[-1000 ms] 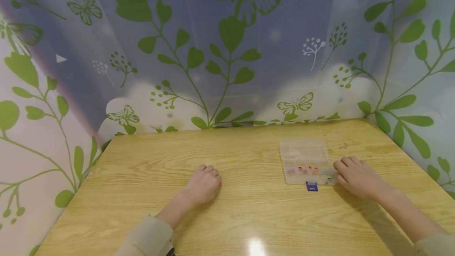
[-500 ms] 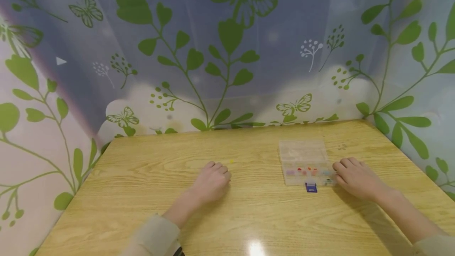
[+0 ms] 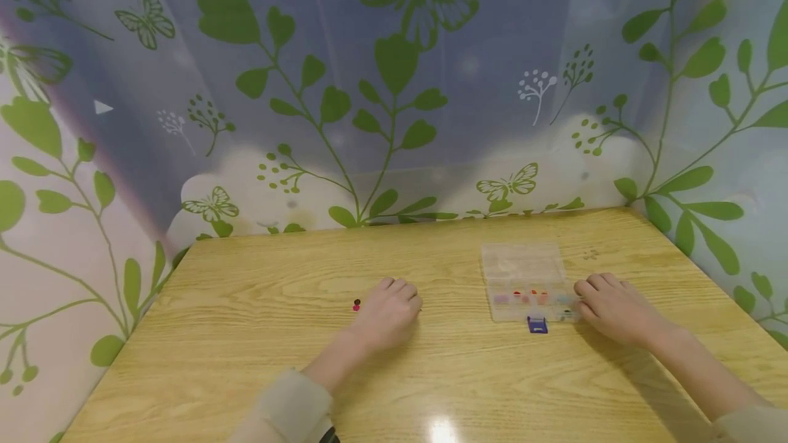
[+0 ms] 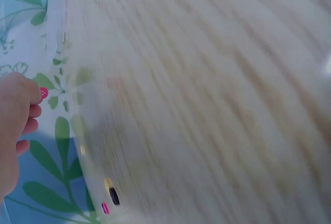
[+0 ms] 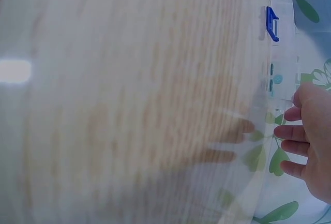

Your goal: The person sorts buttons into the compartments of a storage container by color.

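My left hand (image 3: 389, 312) is above the middle of the table, pinching a small red button (image 4: 44, 92) between thumb and forefinger. Just left of that hand lie black and pink buttons (image 3: 356, 305). In the left wrist view, a black button (image 4: 114, 196) and a pink button (image 4: 105, 208) are on the wood, with yellow pieces nearby. A clear compartment box (image 3: 522, 262) stands with its lid raised back and a blue latch (image 3: 537, 325) at its front. My right hand (image 3: 615, 307) grips the box's right end with thumb and forefinger. Red, pink, bluish and green pieces lie in its compartments.
The wooden table (image 3: 246, 306) meets a leaf-and-butterfly patterned cloth (image 3: 277, 122) at the back and both sides. A few faint small pieces (image 3: 591, 253) lie behind my right hand.
My left hand has moved right across the table, uncovering the black and pink buttons and hiding the yellow piece from the head view. My right hand stays at the box.
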The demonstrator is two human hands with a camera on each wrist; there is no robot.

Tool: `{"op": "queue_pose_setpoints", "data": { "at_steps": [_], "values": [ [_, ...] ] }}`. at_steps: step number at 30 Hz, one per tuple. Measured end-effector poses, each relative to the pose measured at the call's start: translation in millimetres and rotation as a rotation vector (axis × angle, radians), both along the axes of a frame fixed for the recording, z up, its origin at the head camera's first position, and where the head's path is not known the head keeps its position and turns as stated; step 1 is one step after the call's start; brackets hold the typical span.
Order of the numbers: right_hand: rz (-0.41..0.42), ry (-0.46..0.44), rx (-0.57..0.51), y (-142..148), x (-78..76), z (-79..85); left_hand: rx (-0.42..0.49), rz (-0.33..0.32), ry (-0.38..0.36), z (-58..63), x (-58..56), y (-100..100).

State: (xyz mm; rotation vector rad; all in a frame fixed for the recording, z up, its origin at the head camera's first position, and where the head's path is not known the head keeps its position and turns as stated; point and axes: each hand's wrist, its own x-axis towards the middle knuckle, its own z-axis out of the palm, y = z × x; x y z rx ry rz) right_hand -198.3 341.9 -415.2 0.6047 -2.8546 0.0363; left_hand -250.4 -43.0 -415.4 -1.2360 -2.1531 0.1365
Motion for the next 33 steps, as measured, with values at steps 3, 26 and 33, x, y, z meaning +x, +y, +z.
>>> {"op": "queue_pose_setpoints", "data": {
  "at_steps": [3,26,33],
  "values": [
    [-0.005,-0.004,-0.001,0,-0.1,0.5,0.002,-0.015,0.001,1.0,-0.4,5],
    [-0.011,0.009,0.002,2,-1.4,-2.5,-0.121,0.006,0.022,9.4,2.3,62],
    [-0.017,0.001,-0.006,2,-0.6,-0.3,-0.153,0.036,-0.013,13.8,5.7,82]
  ]
}}
